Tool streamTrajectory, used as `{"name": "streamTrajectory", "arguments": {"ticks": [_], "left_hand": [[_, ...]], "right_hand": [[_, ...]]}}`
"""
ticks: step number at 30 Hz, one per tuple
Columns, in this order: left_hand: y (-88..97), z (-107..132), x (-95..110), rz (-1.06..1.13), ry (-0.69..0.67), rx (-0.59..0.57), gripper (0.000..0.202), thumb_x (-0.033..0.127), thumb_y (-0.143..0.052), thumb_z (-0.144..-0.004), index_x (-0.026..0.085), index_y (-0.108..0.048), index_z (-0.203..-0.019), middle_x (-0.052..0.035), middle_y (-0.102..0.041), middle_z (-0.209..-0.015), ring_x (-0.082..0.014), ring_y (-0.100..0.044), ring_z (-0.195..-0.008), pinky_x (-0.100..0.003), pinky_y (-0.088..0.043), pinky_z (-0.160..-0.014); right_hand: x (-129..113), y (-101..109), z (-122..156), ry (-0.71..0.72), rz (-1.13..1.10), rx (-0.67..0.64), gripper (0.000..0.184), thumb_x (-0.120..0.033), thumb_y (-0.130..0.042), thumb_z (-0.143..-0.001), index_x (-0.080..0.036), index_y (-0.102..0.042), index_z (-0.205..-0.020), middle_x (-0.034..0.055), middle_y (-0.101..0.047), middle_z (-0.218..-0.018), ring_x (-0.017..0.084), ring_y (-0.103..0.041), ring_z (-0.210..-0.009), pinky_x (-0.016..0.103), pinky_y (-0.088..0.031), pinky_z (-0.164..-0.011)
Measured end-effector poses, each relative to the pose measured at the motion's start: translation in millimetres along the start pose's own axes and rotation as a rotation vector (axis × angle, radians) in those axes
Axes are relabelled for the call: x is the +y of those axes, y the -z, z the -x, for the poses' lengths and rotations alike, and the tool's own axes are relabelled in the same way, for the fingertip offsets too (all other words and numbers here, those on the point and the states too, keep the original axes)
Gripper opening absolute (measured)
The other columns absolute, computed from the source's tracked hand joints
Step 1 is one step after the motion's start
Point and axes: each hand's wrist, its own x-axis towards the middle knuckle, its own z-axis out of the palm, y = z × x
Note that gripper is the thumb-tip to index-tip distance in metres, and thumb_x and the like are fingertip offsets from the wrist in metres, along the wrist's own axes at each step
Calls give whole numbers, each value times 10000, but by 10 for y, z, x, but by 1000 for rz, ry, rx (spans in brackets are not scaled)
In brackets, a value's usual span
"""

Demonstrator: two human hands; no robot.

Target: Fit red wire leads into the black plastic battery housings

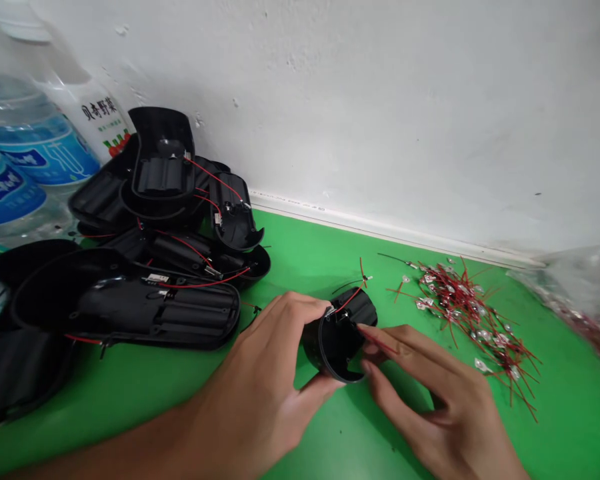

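Note:
My left hand (260, 380) grips a black plastic shell (337, 337) by its open rim, held just above the green table (300, 260). My right hand (430, 393) comes in from the right; its thumb and forefinger pinch a thin red wire (377, 341) at the shell's edge. Another red wire with a small metal contact (347, 300) sticks up out of the shell.
A heap of black shells with red wires (170, 227) fills the left side. Water bottles (25, 153) stand behind it. A pile of red wires with metal contacts (470, 313) lies at right, beside a clear plastic bag (580, 293). A white wall (380, 100) closes the back.

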Motion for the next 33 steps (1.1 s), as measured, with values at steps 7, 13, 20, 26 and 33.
{"name": "streamTrajectory", "arguments": {"ticks": [7,13,20,26,33], "left_hand": [[5,-12,13,4,3,1,603,120,-830,-872,313,-482,-1324,19,-663,-1287,-156,-681,-1177,-297,-577,-1051],[19,-8,28,-3,2,-15,609,66,-808,-855,297,-492,-1322,-5,-672,-1297,-176,-689,-1191,-310,-606,-986],[20,6,-3,-80,84,-41,655,159,-823,-846,351,-436,-1337,-21,-689,-1283,-229,-727,-1161,-400,-657,-929],[89,17,87,-91,40,-157,738,286,-822,-842,295,-456,-1484,-99,-728,-1282,-305,-744,-1179,-429,-660,-953],[391,-275,272,-274,12,-141,496,493,-743,-929,262,-637,-1356,-87,-735,-1144,-326,-693,-1227,-450,-613,-1027]], "right_hand": [[-33,-12,75,191,268,-97,502,-35,-565,-1048,-76,-509,-1545,119,-723,-1125,170,-697,-949,257,-623,-820],[0,-50,167,343,549,-170,490,-30,-561,-1033,94,-506,-1504,216,-712,-1250,327,-643,-1162,412,-667,-887],[29,101,-3,318,418,-21,362,-49,-534,-1044,-6,-613,-1395,146,-753,-1086,213,-733,-947,309,-657,-795],[710,645,-320,86,520,58,171,-157,-623,-1052,-134,-775,-1127,80,-730,-997,166,-685,-724,315,-544,-618],[1241,625,-361,69,538,-174,279,-229,-558,-1076,-192,-825,-1149,121,-719,-1097,280,-671,-966,439,-521,-852]]}}
